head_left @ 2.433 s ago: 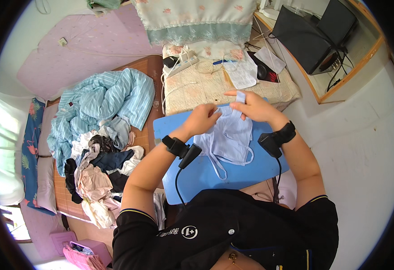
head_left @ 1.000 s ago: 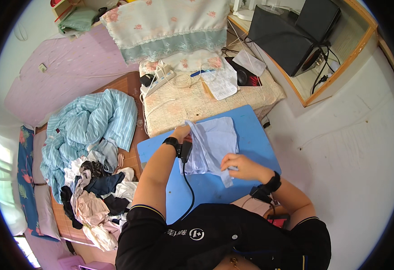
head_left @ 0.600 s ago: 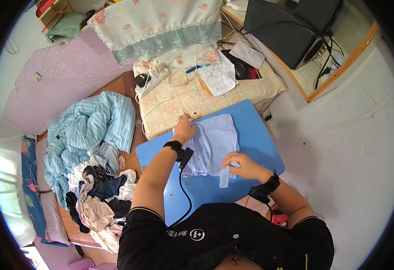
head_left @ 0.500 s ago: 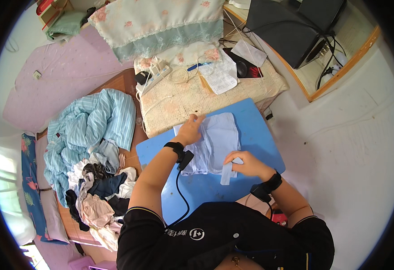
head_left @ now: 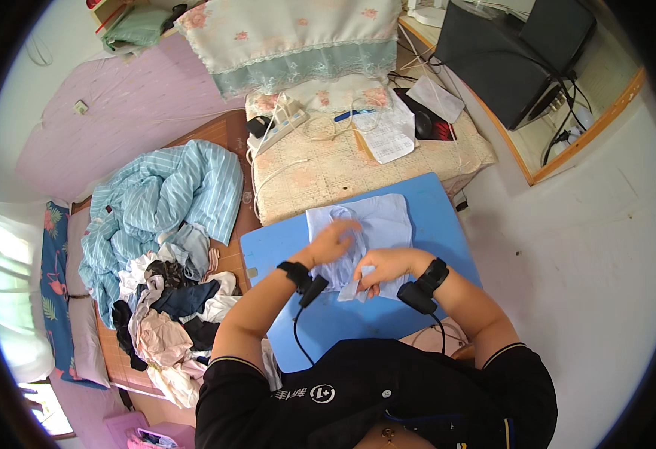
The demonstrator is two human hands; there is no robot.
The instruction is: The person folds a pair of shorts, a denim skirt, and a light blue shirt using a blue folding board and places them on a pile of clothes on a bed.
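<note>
A light blue shirt lies partly folded on the blue tabletop. My right hand is closed on a cuff-like end of the shirt near its lower edge, and a flap of cloth hangs out below the fingers. My left hand is over the left half of the shirt, its fingers smeared by motion. Whether the left fingers pinch any cloth cannot be made out. Both wrists wear black bands with small devices and cables.
Left of the table lie a striped blue quilt and a heap of mixed clothes. Behind it, a cloth-covered surface bears a power strip, papers and cables. A black computer case stands at the far right.
My right hand has moved left with the cuff-like end, closer to my left hand. My left hand has shifted down and over the shirt. The whole view has shifted slightly.
</note>
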